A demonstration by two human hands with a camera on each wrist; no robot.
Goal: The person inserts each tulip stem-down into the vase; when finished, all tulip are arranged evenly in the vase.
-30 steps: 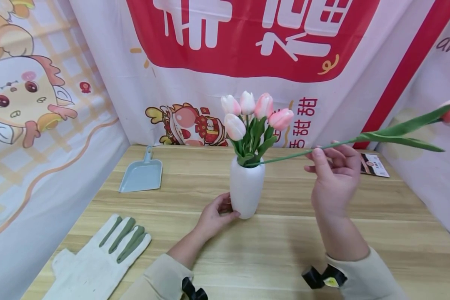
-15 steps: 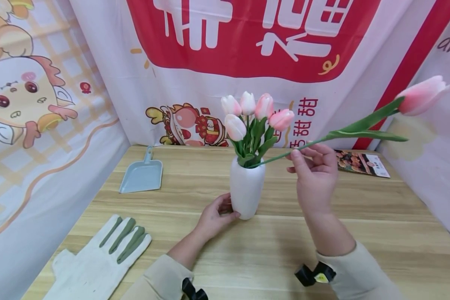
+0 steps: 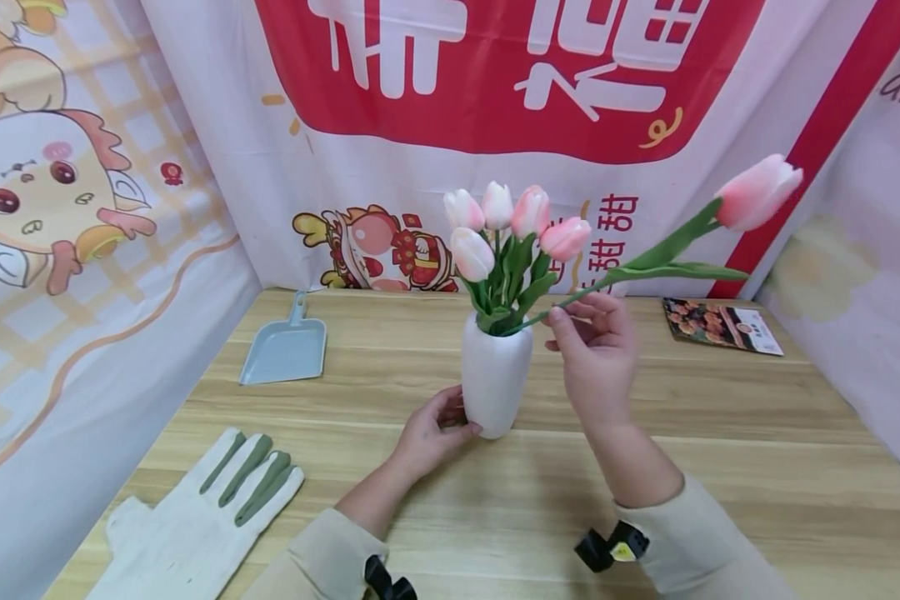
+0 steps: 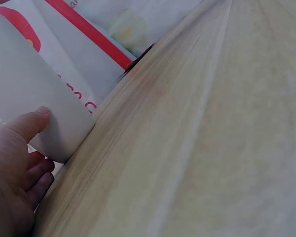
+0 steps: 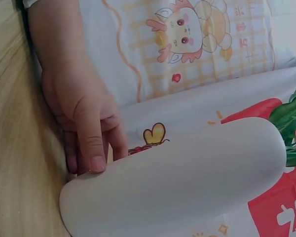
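Note:
A white vase (image 3: 497,383) stands upright on the wooden table with several pale pink tulips (image 3: 531,212) in its mouth. Low on its left side, my left hand (image 3: 429,433) grips it near the base; the left wrist view shows the thumb (image 4: 37,121) against the vase wall. My right hand (image 3: 596,358) pinches the green stem of one more pink tulip (image 3: 761,193) between thumb and fingers. That tulip slants up to the right, its stem end at the vase's rim among the leaves. Whether the tip sits inside is hidden.
A light blue dustpan (image 3: 285,350) lies at the back left. White and green gloves (image 3: 202,517) lie at the front left. A printed card (image 3: 722,327) with flower pictures lies at the back right. A printed cloth (image 3: 390,167) hangs behind the table.
My right hand has moved left toward the vase, bringing the tulip with it; its bloom now stands nearer and the stem is steeper. My left hand and the vase have stayed put.

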